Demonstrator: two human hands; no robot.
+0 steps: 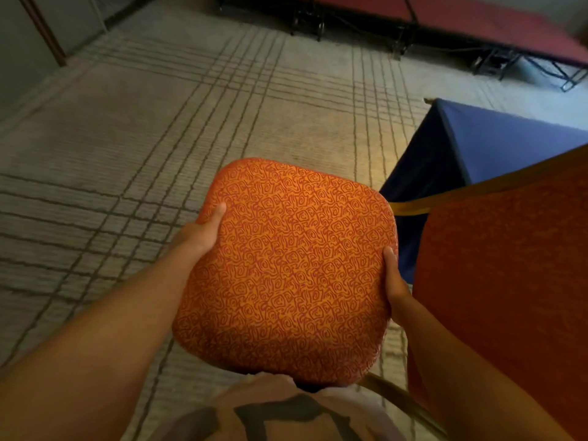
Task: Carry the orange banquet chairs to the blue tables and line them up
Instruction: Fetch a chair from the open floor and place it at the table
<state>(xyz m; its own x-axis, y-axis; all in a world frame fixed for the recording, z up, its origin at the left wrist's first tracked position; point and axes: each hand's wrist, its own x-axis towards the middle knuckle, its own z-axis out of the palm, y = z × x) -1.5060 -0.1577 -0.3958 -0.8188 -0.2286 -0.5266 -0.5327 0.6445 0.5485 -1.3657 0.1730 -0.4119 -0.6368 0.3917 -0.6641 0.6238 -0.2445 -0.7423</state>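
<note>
An orange banquet chair (286, 268) with a swirl-patterned seat fills the middle of the head view, held up in front of my body. My left hand (200, 232) grips the seat's left edge, thumb lying on top. On the right edge, my right hand (394, 281) holds the seat with its thumb over the rim. The chair's orange backrest (509, 275) with a gold frame rises at the right, close to the camera. A blue table (496, 144) with a blue cloth stands just beyond the chair at the right. The chair's legs are hidden under the seat.
Grey carpet (159, 138) with dark grid lines spreads ahead and to the left. Red-topped folding platforms (477, 20) on black wheeled frames stand along the far wall. A wall with a wooden strip (41, 30) runs at the far left.
</note>
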